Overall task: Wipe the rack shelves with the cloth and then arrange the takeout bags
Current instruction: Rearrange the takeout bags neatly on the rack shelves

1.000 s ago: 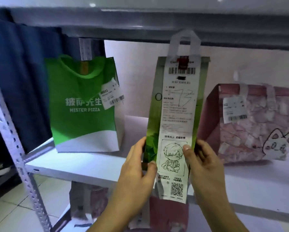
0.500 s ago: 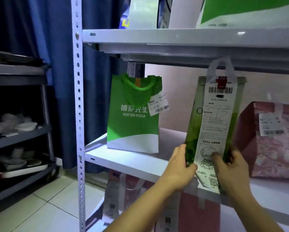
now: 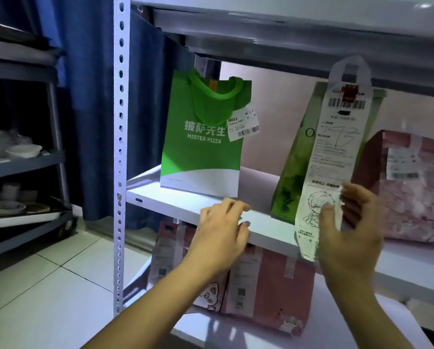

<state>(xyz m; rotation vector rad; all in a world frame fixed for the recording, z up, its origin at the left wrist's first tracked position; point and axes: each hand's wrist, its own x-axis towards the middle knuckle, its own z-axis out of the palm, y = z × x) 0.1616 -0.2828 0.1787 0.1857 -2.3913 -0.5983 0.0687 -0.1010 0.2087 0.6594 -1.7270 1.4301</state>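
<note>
Now, risk: we judge the tall green bag (image 3: pixel 296 172) could topple; it stands tilted at the near edge of the middle shelf (image 3: pixel 261 230), and its long receipt (image 3: pixel 329 172) hangs past that edge, where a brush from our hands could pull it over.
Left hand (image 3: pixel 221 230): our fingers are loosely curled, holding nothing; they hover over or rest on the shelf's near edge, and we cannot tell which.
Right hand (image 3: pixel 349 230): our fingers are spread wide, gripping nothing, just in front of the receipt's lower part; contact is unclear.
Other bags: the Mister Pizza bag (image 3: pixel 203 142) stands far left on the same shelf, a pink bag (image 3: pixel 412 187) to the right.
Cloth: we see none.
</note>
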